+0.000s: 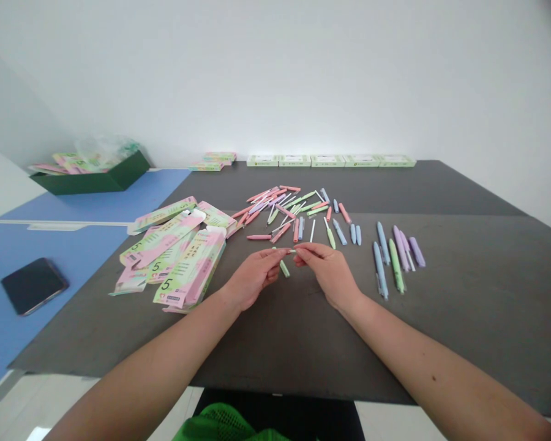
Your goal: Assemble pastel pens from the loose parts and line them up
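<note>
My left hand point(257, 274) and my right hand point(327, 269) meet fingertip to fingertip above the dark table mat. Both pinch a small, thin pen part point(292, 251), mostly covered by the fingers. A light green pen barrel point(284, 269) shows just beneath, beside my left fingers. Beyond the hands lies a loose heap of pastel pen parts in pink, green, blue and purple, with white refills point(313, 231) among them. To the right of my right hand are blue pens point(380, 269), a green pen point(396, 264) and a purple pen piece point(417, 252).
Pastel pen cartons point(190, 266) are piled at left. Several boxes point(327, 160) line the wall, with a small carton stack point(213, 160) beside them. A dark green tray point(87, 182) holds cartons and clear plastic. A phone point(34, 286) rests on the blue surface point(0, 245).
</note>
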A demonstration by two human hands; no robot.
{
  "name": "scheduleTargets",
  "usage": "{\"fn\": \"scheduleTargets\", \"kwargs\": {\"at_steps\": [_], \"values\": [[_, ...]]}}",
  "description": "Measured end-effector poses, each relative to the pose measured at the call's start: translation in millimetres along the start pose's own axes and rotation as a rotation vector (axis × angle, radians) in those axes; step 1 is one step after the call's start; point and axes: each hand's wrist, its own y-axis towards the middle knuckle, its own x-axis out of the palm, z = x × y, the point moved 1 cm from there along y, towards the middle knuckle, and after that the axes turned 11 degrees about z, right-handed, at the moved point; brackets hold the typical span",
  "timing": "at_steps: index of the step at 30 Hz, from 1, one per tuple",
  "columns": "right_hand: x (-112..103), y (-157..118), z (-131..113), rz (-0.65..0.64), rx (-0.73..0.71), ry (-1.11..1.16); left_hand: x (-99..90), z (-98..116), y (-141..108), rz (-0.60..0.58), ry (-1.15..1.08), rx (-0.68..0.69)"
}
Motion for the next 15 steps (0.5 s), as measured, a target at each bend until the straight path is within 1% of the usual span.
{"fn": "scheduleTargets", "kwargs": {"at_steps": [2, 3, 4, 5, 7, 8, 10, 13, 15], "values": [[0, 3, 3, 0.026, 0.044, 0.039, -9.5, 2, 7, 0.173, 0.305, 0.187], [0, 4, 5, 0.032, 0.063, 0.040, -14.2, 3, 10, 0.236, 0.483, 0.286], [0, 5, 7, 0.036, 0.080, 0.036, -18.3, 3, 14, 0.282, 0.657, 0.357], [0, 5, 9, 0.038, 0.097, 0.033, -21.5, 2, 17, 0.314, 0.812, 0.389], [0, 6, 12, 0.044, 0.125, 0.033, -23.8, -2, 21, 0.335, 1.040, 0.381], [0, 6, 13, 0.049, 0.137, 0.037, -22.7, -5, 22, 0.341, 1.110, 0.368], [1, 7, 15, 0.062, 0.148, 0.047, -16.6, -11, 23, 0.370, 1.171, 0.383], [1, 8, 16, 0.085, 0.146, 0.054, -5.1, -18, 23, 0.393, 1.139, 0.454], [1, 9, 14, 0.102, 0.133, 0.056, -1.0, -20, 22, 0.370, 1.165, 0.462]]}}
